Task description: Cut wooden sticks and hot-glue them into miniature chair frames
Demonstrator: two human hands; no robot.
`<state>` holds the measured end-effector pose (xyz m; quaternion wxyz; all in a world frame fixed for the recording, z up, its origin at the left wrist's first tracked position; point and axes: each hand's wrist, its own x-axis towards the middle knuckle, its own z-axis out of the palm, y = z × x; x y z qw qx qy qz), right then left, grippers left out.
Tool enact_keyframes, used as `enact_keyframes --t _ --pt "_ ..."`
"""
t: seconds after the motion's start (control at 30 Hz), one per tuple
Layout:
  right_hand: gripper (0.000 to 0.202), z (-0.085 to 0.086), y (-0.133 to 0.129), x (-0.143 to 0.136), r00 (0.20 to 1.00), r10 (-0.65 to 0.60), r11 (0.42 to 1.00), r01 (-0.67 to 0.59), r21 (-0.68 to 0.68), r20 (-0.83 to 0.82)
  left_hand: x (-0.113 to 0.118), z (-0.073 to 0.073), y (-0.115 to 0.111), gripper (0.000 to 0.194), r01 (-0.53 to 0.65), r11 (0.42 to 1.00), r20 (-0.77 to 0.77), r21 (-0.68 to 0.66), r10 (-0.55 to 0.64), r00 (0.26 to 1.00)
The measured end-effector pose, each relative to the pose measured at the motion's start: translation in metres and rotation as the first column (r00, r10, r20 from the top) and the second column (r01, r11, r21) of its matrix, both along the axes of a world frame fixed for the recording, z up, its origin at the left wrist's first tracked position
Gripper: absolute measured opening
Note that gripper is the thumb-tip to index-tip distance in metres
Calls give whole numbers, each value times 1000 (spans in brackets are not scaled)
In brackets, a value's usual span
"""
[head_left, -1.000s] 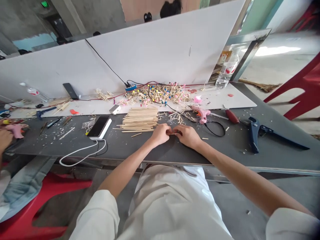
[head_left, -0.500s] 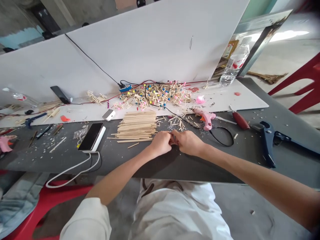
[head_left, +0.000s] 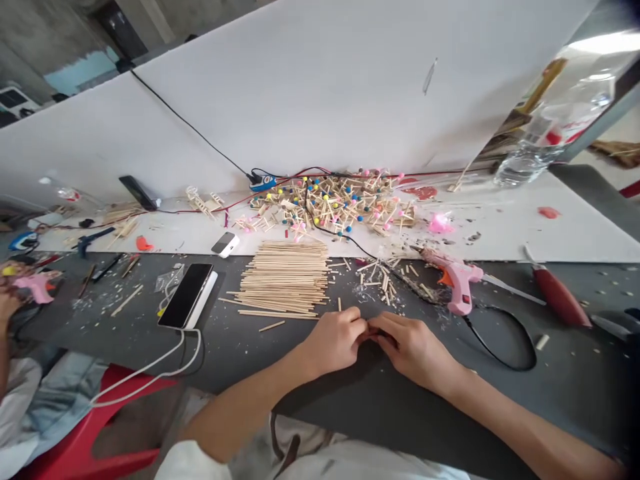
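Note:
My left hand (head_left: 336, 341) and my right hand (head_left: 416, 348) meet low over the dark table, fingertips touching. Both have their fingers closed in a pinch; whatever is between them is hidden by the fingers. A short stick piece (head_left: 339, 304) shows just behind my left knuckles; whether it is held or lying there I cannot tell. Left of and beyond my left hand lies a stack of thin wooden sticks (head_left: 285, 277). Short cut stick pieces (head_left: 387, 287) are scattered beyond my right hand. A pink glue gun (head_left: 457, 280) rests to the right of them.
A heap of small stick pieces with coloured balls (head_left: 330, 203) lies along the white board (head_left: 310, 100). Left are a phone on a white power bank (head_left: 187, 293) and a cable. Right are a red-handled tool (head_left: 560, 297) and a water bottle (head_left: 555, 137). Another person's hand (head_left: 7, 303) shows at far left.
The view has shifted, so table things appear nearer and the right-hand ones further right. My right hand's fingers are more stretched; both hands stay together.

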<state>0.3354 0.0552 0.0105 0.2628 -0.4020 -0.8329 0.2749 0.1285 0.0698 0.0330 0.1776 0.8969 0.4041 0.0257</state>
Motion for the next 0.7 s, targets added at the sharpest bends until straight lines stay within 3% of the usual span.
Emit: enact_keyframes --t 0.3,0.7 --pt "22 1 2 -6 994 12 998 -18 53 108 -2 12 -3 16 -7 994 -29 -107 4 1000" --pt "22 2 3 -7 993 26 997 -33 63 118 -3 2 0 16 -52 993 13 -103 54 998"
